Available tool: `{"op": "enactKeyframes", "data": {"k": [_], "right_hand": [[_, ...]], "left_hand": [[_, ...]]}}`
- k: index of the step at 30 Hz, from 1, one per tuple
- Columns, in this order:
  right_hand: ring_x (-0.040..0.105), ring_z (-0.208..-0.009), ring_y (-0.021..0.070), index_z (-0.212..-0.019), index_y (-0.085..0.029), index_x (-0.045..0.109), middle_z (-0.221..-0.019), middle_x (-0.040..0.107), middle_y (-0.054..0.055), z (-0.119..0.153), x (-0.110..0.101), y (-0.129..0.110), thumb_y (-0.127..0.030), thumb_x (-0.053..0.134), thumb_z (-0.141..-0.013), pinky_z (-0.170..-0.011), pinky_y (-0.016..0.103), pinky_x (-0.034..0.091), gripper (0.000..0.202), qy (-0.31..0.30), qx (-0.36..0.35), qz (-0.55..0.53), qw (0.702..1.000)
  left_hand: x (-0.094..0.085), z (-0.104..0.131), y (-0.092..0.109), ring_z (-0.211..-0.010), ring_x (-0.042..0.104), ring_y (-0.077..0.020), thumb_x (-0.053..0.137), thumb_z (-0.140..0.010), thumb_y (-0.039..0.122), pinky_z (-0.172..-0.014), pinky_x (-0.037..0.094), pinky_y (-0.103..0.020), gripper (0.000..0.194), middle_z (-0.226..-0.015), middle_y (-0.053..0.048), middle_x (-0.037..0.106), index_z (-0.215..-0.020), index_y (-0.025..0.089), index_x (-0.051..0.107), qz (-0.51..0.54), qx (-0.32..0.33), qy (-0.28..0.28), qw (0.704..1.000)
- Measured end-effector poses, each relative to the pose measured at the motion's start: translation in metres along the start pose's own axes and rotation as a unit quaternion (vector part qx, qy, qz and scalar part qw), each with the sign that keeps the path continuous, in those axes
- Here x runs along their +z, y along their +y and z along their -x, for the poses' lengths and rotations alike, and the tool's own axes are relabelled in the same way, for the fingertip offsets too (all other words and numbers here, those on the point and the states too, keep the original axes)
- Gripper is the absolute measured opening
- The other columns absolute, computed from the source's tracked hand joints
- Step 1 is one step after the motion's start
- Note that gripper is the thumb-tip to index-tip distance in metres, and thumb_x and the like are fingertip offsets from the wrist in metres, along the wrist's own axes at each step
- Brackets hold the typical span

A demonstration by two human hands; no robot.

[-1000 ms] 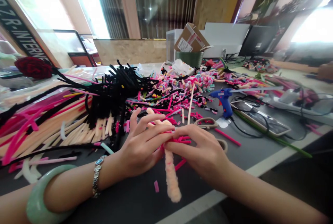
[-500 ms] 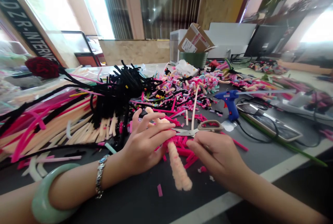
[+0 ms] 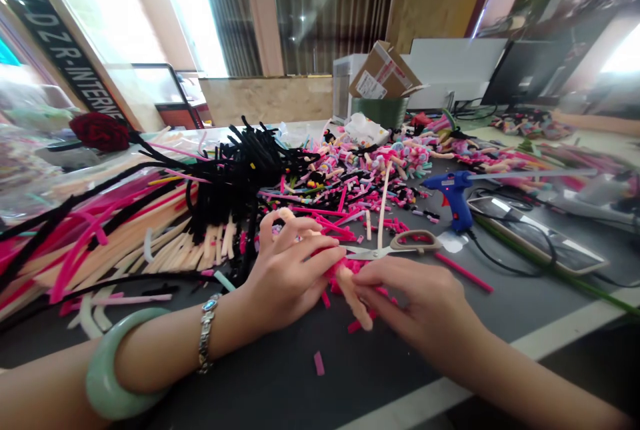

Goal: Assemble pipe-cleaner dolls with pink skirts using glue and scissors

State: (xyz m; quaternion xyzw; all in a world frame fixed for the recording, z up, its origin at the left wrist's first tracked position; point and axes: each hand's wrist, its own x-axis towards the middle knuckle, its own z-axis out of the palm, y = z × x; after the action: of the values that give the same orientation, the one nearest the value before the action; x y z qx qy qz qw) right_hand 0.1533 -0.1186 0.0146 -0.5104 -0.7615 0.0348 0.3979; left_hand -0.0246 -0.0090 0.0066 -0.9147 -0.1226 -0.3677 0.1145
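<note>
A peach-and-pink pipe-cleaner figure (image 3: 357, 302) is held low over the dark table. My left hand (image 3: 287, 273) wraps its upper part, which the fingers partly cover. With thumb and forefinger, my right hand (image 3: 423, 297) pinches the figure's peach fuzzy lower part just below the pink. Scissors (image 3: 416, 241) with grey-beige handles lie behind my hands, their blades pointing left. A long pale peach stem (image 3: 385, 207) extends from near the blades toward the back. Pink offcuts lie under and around the figure, and a small pink piece (image 3: 319, 363) lies in front.
A blue glue gun (image 3: 454, 197) stands at the right with its cord, beside a phone (image 3: 545, 233). Bundled black stems (image 3: 220, 183) and peach stems (image 3: 120, 243) fill the left. A colourful heap of small pieces (image 3: 350, 183) covers the back, near a cardboard box (image 3: 387, 73).
My right hand has moved left onto the figure and now pinches its lower part. That peach part has turned and looks narrower. The whole view has shifted slightly.
</note>
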Motion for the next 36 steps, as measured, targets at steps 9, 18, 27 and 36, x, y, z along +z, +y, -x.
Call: {"op": "enactKeyframes", "data": {"k": [9,18,27,36], "right_hand": [[0.070,-0.071,0.0146,-0.093,-0.020,0.066,-0.083,0.075,0.001,0.003,-0.012,0.019,-0.013,0.056,-0.087,-0.067,0.023,0.051,0.014,0.128,-0.006,0.167,0.978],[0.070,-0.060,0.0122,-0.096,-0.022,0.068,-0.075,0.076,-0.002,0.006,-0.018,0.012,-0.026,0.060,-0.088,-0.058,0.019,0.052,0.012,0.099,0.043,0.068,0.992],[0.062,-0.056,0.0117,-0.086,-0.022,0.070,-0.064,0.068,-0.002,0.006,-0.005,0.001,-0.024,0.063,-0.086,-0.054,0.023,0.044,0.007,0.044,-0.009,0.089,0.995],[0.063,-0.048,0.0116,-0.073,-0.021,0.062,-0.059,0.068,-0.003,0.004,-0.013,0.014,-0.031,0.063,-0.085,-0.046,0.020,0.047,0.016,0.126,0.162,-0.027,0.978]], "left_hand": [[0.000,-0.001,-0.003,-0.099,0.057,-0.0240,0.063,-0.085,0.021,-0.095,0.030,-0.047,0.016,-0.097,0.000,0.074,-0.099,0.025,0.069,0.017,-0.045,0.006,0.999],[0.003,-0.001,-0.002,-0.101,0.056,-0.0251,0.064,-0.083,0.020,-0.101,0.025,-0.051,0.018,-0.096,0.000,0.074,-0.099,0.026,0.070,0.016,-0.054,0.006,0.998],[0.002,-0.001,0.006,-0.101,0.057,-0.0241,0.064,-0.083,0.024,-0.106,0.022,-0.051,0.018,-0.092,0.001,0.073,-0.100,0.027,0.069,-0.004,-0.037,-0.009,0.999],[0.005,-0.001,-0.007,-0.117,0.046,-0.0313,0.071,-0.077,0.035,-0.101,0.033,-0.050,0.059,-0.122,-0.013,0.054,-0.131,0.024,0.048,-0.004,-0.077,0.058,0.995]]}}
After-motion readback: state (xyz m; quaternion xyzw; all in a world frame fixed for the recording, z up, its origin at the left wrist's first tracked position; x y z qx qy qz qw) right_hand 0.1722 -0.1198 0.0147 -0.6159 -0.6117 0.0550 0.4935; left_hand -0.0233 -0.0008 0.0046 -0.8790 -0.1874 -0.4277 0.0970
